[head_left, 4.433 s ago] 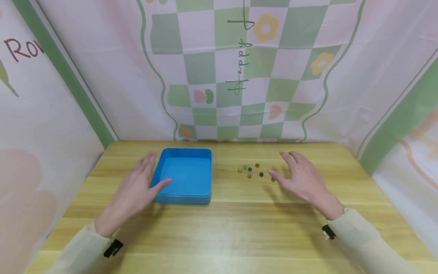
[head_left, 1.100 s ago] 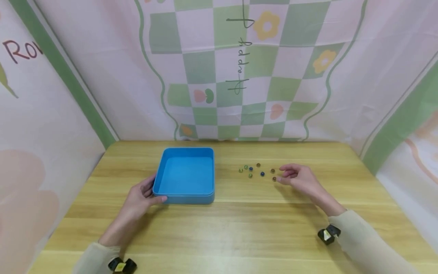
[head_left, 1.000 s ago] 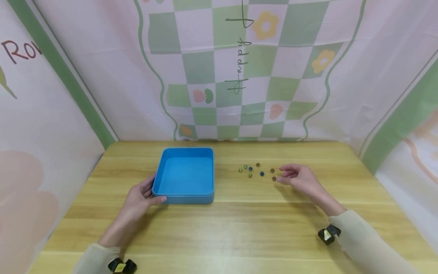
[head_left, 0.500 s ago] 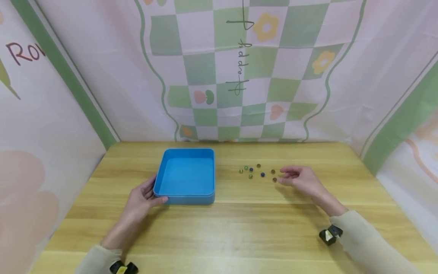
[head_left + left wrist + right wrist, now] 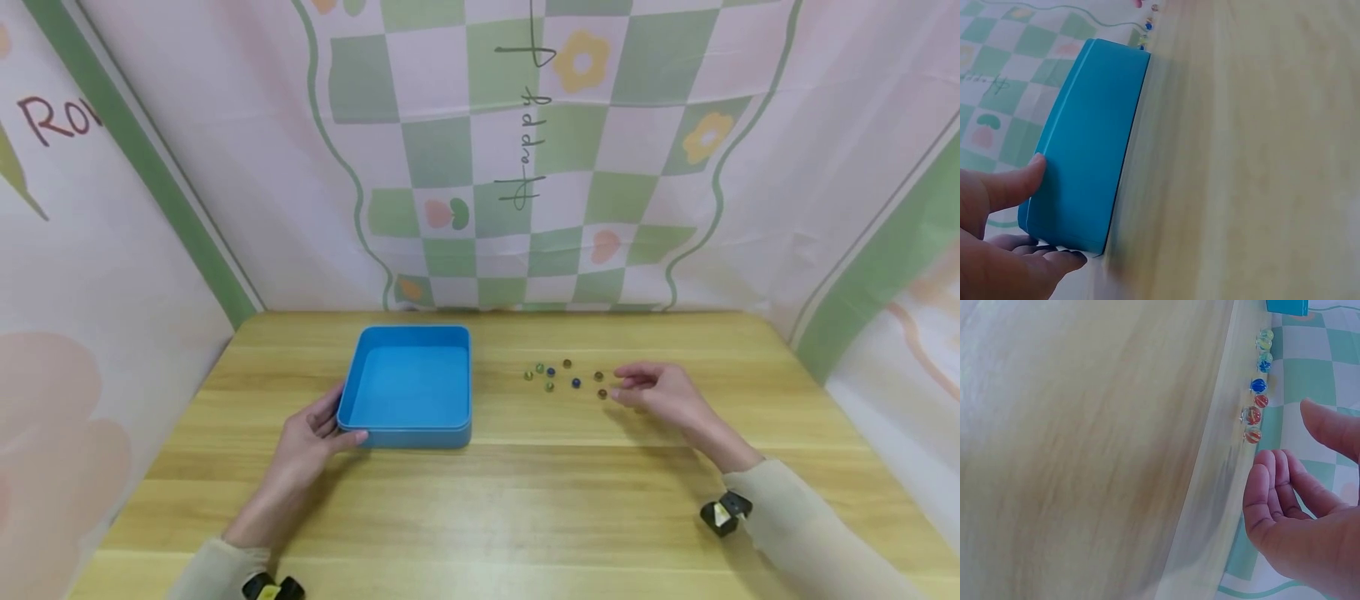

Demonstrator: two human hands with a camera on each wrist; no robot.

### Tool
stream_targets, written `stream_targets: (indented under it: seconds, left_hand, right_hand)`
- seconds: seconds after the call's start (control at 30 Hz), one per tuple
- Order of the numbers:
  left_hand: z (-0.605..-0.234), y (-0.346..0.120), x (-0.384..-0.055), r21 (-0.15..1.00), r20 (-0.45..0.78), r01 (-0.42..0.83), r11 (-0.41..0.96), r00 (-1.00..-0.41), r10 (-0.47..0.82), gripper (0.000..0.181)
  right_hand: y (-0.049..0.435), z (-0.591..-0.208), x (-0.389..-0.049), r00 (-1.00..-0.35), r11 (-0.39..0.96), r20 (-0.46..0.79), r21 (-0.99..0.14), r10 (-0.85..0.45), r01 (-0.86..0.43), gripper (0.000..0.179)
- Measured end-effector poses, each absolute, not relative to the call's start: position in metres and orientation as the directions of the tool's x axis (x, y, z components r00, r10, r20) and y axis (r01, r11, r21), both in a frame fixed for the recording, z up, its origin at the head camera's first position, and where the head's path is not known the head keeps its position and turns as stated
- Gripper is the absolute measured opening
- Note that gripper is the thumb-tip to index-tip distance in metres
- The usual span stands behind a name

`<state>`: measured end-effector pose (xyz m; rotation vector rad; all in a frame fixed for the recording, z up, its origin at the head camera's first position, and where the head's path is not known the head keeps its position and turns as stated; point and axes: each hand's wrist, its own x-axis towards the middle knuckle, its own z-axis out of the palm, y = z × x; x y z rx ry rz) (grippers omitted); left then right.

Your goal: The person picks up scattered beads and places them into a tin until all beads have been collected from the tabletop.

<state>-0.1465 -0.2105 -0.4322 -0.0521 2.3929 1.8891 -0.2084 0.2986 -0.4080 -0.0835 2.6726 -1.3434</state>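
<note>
A shallow blue square box [image 5: 411, 387] without a lid sits on the table, left of centre. My left hand [image 5: 303, 442] grips its near left corner. In the left wrist view the thumb lies on the box's front wall [image 5: 1088, 144] and the other fingers bend around its end. Several glass marbles lie loose to the right of the box: a reddish-brown marble [image 5: 602, 394], a blue marble [image 5: 576, 383] and a green marble [image 5: 550, 387] among them. My right hand [image 5: 663, 400] hovers just right of the marbles, fingers loosely bent, thumb apart from them, holding nothing.
The wooden table [image 5: 480, 517] has a printed curtain [image 5: 525, 167] along its back edge, with more cloth at both sides. The marbles form a loose cluster between the box and my right hand. Each sleeve carries a black strap [image 5: 726, 512] at the wrist.
Since the earliest frame my left hand has gone from over the box's left rim to gripping its near corner. My right hand has lowered beside the marbles. Over the last second, almost nothing has moved.
</note>
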Motion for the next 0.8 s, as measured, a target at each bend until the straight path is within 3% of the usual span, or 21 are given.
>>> stream_targets:
  seconds: [0.8]
  left_hand:
    - [-0.4272,-0.2085,-0.1455,0.972,-0.131,-0.126,0.198,-0.991,0.013,0.082]
  right_hand:
    - [0.2990,-0.4055,-0.2093,-0.985,0.581,-0.136,-0.812,-0.107,0.050,0.057]
